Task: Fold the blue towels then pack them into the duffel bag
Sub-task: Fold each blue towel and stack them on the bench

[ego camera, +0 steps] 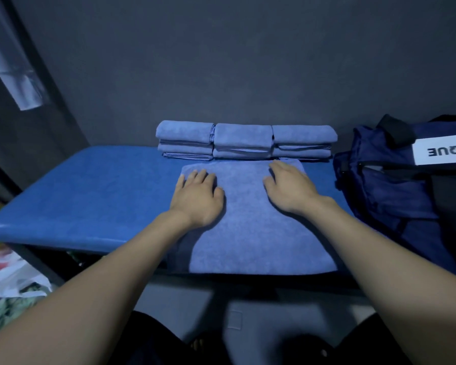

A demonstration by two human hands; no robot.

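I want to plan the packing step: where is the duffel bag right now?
In the head view, the duffel bag sits at the right end of the blue table, right of the folded towel stacks.

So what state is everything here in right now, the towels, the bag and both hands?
Blue terry towel under the hands: spread flat, not folded small yet.
Three stacks of folded blue towels: folded, piled in a row by the wall.
Navy fabric duffel bag: on the table's right end, no towels visibly in it.
Left hand: flat, pressing the towel.
Right hand: flat, pressing the towel.
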